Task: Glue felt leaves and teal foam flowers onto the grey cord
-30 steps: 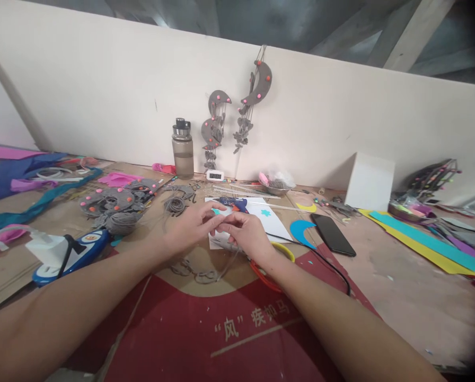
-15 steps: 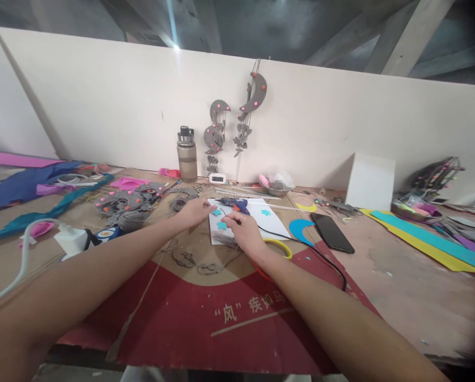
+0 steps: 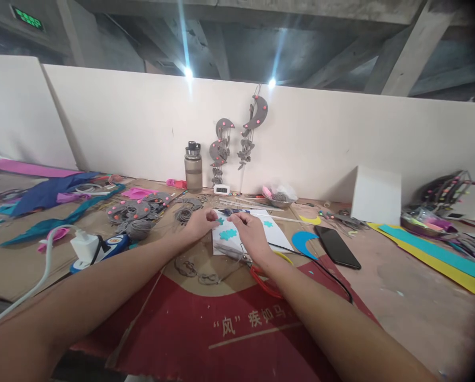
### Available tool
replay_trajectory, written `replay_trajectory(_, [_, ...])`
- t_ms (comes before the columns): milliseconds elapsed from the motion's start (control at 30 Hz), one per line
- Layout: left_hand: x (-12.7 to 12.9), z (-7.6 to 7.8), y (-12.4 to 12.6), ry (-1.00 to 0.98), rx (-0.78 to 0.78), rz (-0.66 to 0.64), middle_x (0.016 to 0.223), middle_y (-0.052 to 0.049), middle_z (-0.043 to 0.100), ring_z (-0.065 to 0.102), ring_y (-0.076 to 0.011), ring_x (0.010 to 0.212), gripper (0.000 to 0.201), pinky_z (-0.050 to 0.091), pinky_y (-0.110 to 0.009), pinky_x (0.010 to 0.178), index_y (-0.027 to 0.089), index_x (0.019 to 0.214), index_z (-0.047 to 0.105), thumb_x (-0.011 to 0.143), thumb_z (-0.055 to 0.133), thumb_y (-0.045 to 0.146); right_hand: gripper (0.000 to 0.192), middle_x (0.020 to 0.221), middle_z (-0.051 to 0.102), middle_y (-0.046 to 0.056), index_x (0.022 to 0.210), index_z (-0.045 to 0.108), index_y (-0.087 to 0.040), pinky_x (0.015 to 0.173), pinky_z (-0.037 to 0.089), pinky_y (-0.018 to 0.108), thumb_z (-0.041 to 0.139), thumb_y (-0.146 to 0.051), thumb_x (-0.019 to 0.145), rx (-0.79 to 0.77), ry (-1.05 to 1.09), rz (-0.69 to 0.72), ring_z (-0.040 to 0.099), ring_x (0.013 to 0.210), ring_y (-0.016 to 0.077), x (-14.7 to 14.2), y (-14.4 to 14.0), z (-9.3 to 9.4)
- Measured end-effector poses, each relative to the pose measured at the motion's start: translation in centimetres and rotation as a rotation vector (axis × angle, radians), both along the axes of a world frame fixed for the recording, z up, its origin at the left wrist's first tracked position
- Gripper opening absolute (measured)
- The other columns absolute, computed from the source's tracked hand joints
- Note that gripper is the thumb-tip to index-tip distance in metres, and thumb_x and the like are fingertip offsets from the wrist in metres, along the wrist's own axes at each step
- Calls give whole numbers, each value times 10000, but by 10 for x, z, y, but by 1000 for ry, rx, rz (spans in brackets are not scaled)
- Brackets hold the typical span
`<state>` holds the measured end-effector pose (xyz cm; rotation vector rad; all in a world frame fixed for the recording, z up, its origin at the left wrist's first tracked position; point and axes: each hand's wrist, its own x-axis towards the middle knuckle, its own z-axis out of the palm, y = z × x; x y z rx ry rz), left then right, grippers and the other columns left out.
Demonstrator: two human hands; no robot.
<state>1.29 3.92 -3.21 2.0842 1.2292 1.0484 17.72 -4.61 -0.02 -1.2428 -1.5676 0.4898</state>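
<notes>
My left hand is closed in a pinch at the left edge of a white sheet. A teal flower cutout lies at its fingertips; whether they grip it I cannot tell. My right hand pinches over the sheet, and a thin grey cord runs up to it from loose loops on the cardboard. More teal cutouts lie between the hands, with another flower to the right. Behind my right fingers a blue glue gun is mostly hidden. Scissors with red handles sit under my right wrist.
A blue felt crescent and a phone lie right. Left are grey yarn pieces and a power strip with a white plug. A bottle and small clock stand by the wall; crescent hangings hang there.
The view has tilted up, so the table sits lower in the picture. My right hand has turned and covers more of the glue gun. My left fingertips now meet the teal flower.
</notes>
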Motion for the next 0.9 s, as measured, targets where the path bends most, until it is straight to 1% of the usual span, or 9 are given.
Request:
replay_trajectory(100, [-2, 2, -9, -286, -91, -82, 700, -13, 627, 551, -136, 615, 206, 430, -256, 587, 163, 747, 578, 644, 693, 299, 232, 669, 604, -7, 763, 670, -175, 626, 360, 260, 505, -335, 796, 6, 28, -4, 495, 644, 138, 2, 11, 5])
replay_trajectory(167, [-4, 7, -17, -354, -16, -65, 714, -19, 618, 550, -134, 631, 204, 437, -255, 596, 163, 761, 574, 673, 688, 308, 187, 633, 538, -30, 809, 643, -179, 614, 358, 254, 537, -330, 776, 29, 67, -22, 466, 620, 129, 1, 17, 1])
replay_trajectory(267, [-9, 16, -28, -246, 307, -41, 855, -63, 627, 574, -154, 761, 107, 457, -264, 643, 170, 745, 580, 763, 622, 267, 217, 629, 406, -65, 942, 573, -196, 592, 363, 239, 574, -294, 748, 77, 150, -30, 412, 590, 113, -4, 19, -15])
replay_trajectory(300, [-12, 19, -31, -171, 426, -63, 914, -75, 628, 576, -164, 829, 66, 461, -265, 663, 175, 739, 587, 780, 600, 225, 232, 642, 386, -67, 961, 551, -199, 596, 368, 237, 575, -271, 743, 91, 164, -17, 405, 593, 111, -6, 19, -20])
replay_trajectory(367, [-17, 24, -33, -78, 658, -85, 924, -68, 625, 573, -166, 909, 84, 469, -292, 774, 185, 734, 605, 804, 565, 162, 251, 671, 381, -63, 981, 523, -203, 614, 375, 236, 573, -226, 736, 116, 168, 0, 406, 612, 109, -10, 16, -28])
replay_trajectory(467, [-24, 24, -30, -11, 823, -107, 910, -57, 625, 581, -152, 904, 88, 469, -307, 827, 190, 767, 607, 804, 571, 120, 286, 688, 375, -63, 1006, 501, -211, 627, 370, 235, 573, -181, 731, 130, 166, 6, 403, 624, 109, -12, 14, -32])
replay_trajectory(600, [-24, 19, -27, 5, 851, -126, 919, -51, 641, 596, -139, 885, 101, 483, -296, 811, 190, 795, 586, 796, 578, 90, 288, 689, 364, -63, 1010, 499, -215, 620, 361, 231, 577, -167, 737, 127, 172, 9, 389, 615, 105, -12, 14, -30])
replay_trajectory(800, [-15, 14, -36, -8, 769, -214, 945, -55, 649, 605, -143, 929, 144, 488, -314, 839, 193, 858, 542, 795, 556, 64, 317, 690, 388, -60, 1048, 519, -220, 627, 349, 225, 559, -125, 749, 168, 73, 53, 391, 623, 101, -13, 9, -29])
replay_trajectory(900, [-12, 12, -38, -27, 736, -205, 948, -53, 645, 606, -154, 940, 215, 484, -329, 852, 198, 944, 530, 786, 554, 55, 218, 676, 408, -58, 969, 562, -218, 606, 335, 221, 562, -143, 764, 181, 55, 55, 386, 612, 98, -13, 8, -30])
